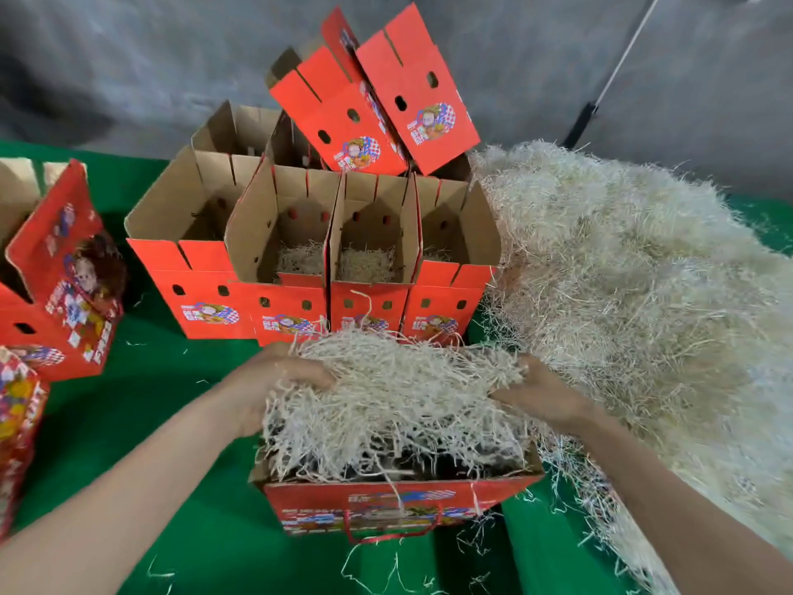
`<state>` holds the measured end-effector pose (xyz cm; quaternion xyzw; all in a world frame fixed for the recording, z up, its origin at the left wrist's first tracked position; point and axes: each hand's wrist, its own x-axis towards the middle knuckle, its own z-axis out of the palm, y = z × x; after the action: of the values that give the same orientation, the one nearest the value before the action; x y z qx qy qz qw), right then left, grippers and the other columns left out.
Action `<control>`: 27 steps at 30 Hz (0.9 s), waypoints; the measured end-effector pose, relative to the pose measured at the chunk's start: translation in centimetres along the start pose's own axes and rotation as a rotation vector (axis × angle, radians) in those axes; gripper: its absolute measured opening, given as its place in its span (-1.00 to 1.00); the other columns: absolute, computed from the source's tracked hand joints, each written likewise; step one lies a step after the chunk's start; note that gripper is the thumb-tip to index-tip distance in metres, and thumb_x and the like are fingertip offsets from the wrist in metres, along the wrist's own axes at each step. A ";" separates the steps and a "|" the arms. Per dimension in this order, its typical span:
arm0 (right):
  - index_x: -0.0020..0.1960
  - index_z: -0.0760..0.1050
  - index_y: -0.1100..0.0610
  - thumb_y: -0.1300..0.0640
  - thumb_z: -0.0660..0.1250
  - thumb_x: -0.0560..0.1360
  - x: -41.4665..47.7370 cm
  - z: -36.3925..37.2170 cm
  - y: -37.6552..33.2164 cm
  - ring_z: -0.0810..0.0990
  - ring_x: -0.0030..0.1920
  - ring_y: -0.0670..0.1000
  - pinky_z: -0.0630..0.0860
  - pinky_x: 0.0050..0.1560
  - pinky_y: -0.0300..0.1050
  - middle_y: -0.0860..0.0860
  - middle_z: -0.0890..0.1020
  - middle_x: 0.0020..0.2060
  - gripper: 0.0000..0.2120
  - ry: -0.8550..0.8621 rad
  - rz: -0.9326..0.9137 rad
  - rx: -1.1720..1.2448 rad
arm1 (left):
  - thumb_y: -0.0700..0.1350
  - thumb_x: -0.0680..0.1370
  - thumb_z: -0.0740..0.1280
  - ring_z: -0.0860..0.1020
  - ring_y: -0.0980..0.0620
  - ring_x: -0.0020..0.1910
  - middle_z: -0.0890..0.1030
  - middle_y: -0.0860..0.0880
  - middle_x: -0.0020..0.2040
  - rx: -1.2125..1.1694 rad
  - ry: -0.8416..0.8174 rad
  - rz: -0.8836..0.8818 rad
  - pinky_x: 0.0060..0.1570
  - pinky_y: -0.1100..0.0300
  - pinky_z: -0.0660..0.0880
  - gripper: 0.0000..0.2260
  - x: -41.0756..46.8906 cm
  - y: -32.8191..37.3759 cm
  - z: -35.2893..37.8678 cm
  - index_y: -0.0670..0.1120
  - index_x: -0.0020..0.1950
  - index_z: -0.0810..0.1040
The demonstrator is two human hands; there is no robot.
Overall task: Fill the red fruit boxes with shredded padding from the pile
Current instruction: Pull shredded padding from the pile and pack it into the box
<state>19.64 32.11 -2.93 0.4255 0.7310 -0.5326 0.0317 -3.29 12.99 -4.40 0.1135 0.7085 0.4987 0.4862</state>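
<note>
We are at the stuffing step: our left hand (279, 380) and right hand (540, 392) hold a wad of padding (399, 392) between them, partly draped into the open box (386, 504) at the lower centre of the frame. Each hand grips one end of the wad with its fingers curled into the shreds. The fingertips are buried, so we cannot tell how far apart they are. The box stands upright on the green cloth (206, 530) with its mouth facing up. Its long axis runs left to right across the frame, and its printed long side, with the red cord handle, is turned toward us. The wad lies the same way, long from left to right, so it matches the opening. To do this well we should lower both ends together and push the middle down to the floor of the box. Then we should tuck in the strands hanging over the near rim, so the bed lies even rather than heaped in the centre. A gentle press should do, since the shreds look light and springy and would likely lift back out. The pile (643, 272) fills the right side of the frame, just beside the box. The other boxes (369, 251) stand open in the upper centre, some with a little padding inside.
</note>
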 end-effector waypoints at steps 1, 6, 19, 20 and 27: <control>0.44 0.07 0.19 0.31 0.32 0.47 0.1 -0.4 0.5 0.50 0.20 0.04 0.43 0.20 -0.11 0.22 0.38 0.27 -0.36 0.027 0.037 -0.001 | -0.26 0.21 0.48 0.34 -0.10 0.25 0.36 -0.12 0.33 0.009 -0.007 -0.010 0.24 -0.06 0.25 -0.08 0.0 -0.1 -0.4 -0.07 0.49 0.13; 0.50 -0.11 0.18 0.32 0.29 0.48 -0.1 -0.9 -0.1 0.53 0.08 0.03 0.30 0.31 0.03 0.27 0.28 0.36 -0.23 0.098 0.035 0.088 | -0.21 0.17 0.50 0.11 -0.09 0.46 0.21 -0.10 0.46 0.013 -0.103 -0.021 0.41 -0.09 -0.01 -0.01 -0.4 0.1 -0.5 -0.06 0.51 0.08; 0.12 0.45 0.06 0.41 0.33 0.38 1.4 5.6 -2.0 0.58 -0.35 -0.20 0.50 -0.36 -0.33 -0.13 0.62 -0.35 -0.60 -0.242 -0.245 -0.097 | -0.17 0.33 0.52 0.40 0.06 0.07 0.43 -0.03 0.27 0.164 -0.012 0.086 0.02 0.20 0.34 -0.29 0.4 -0.6 5.6 -0.09 0.41 0.27; 0.22 0.41 0.10 0.40 0.32 0.38 1.4 4.9 -1.4 0.56 -0.39 -0.19 0.51 -0.38 -0.32 -0.14 0.61 -0.37 -0.55 -0.198 -0.227 -0.117 | -0.22 0.32 0.51 0.40 0.09 0.02 0.45 -0.01 0.22 0.165 0.029 0.127 -0.03 0.23 0.35 -0.30 0.4 -0.4 4.7 -0.08 0.40 0.30; 0.51 -0.01 0.12 0.26 0.36 0.43 0.6 1.6 1.3 0.60 -0.21 -0.06 0.52 -0.12 -0.16 0.08 0.44 0.20 -0.21 -0.082 -0.053 -0.147 | -0.33 0.29 0.49 0.30 -0.09 0.35 0.37 -0.18 0.34 0.069 0.105 0.135 0.15 0.09 0.18 -0.20 -0.2 -0.4 0.8 -0.12 0.45 0.23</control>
<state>19.46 31.28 -4.85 0.3803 0.7772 -0.4952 0.0784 -2.42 13.13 -4.67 0.1513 0.7406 0.5108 0.4096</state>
